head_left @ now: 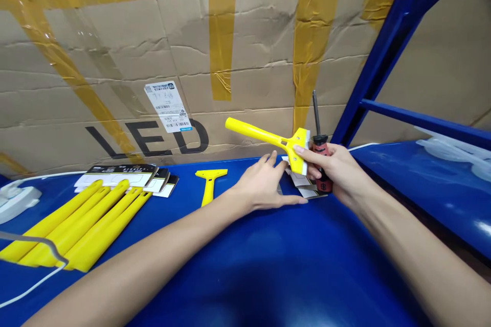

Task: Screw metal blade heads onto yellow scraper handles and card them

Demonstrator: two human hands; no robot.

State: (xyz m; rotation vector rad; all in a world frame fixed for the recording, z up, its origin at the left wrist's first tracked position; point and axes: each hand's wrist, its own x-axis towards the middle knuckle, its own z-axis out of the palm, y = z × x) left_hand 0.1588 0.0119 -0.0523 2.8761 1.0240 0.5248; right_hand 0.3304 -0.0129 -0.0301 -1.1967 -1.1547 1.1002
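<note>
In my right hand (333,168) are a yellow scraper (264,135) and a screwdriver (321,150) with a red and black handle. The scraper's handle points left and its white-edged head sits by my thumb; the screwdriver stands with its shaft up. My left hand (264,181) reaches over the blue surface just below the scraper, fingers apart, near some printed cards (307,186) partly hidden behind both hands. Another yellow scraper (209,184) lies left of my left hand, its lower handle covered by my forearm.
Several yellow scrapers (84,225) with black and white header cards (118,176) lie at the left, near a white cable (34,286) and a white plastic piece (19,202). A taped cardboard box (253,71) stands behind the blue tabletop (245,260). Blue metal framing (378,61) rises at right.
</note>
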